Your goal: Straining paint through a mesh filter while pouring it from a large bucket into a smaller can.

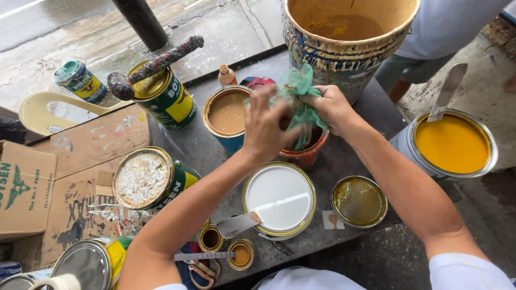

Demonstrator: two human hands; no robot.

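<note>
Big paint-crusted bucket (349, 37) far centre, holding tan paint, another person standing just behind it at far right. Open can of orange-yellow paint (454, 144) at right with a putty knife (448, 91) standing in it. Dark table (344, 161) carries the rest: green can (166, 99) far left with a caked roller (153, 67) lying across its top, tan-paint can (228, 115) centre, lidded can with white-crusted top (145, 180) at left, loose white lid (279, 197) near centre, loose gold lid (359, 201) to its right, two tiny open tins near edge. Work in hand: small orange-red can (307, 150) just near of the bucket, with green mesh cloth (302, 102) draped over its mouth. Right hand (332, 107) is closed, pinching a bunch of the cloth at the can's far rim. Left hand (264, 126) is motion-blurred, fingers spread wide, at the cloth's left side; whether it grips anything cannot be told. Step reads as fitting the mesh over the can as a strainer, early stage. Next move likely calls for pulling the cloth evenly taut round the rim and keeping the light can from tipping.
</note>
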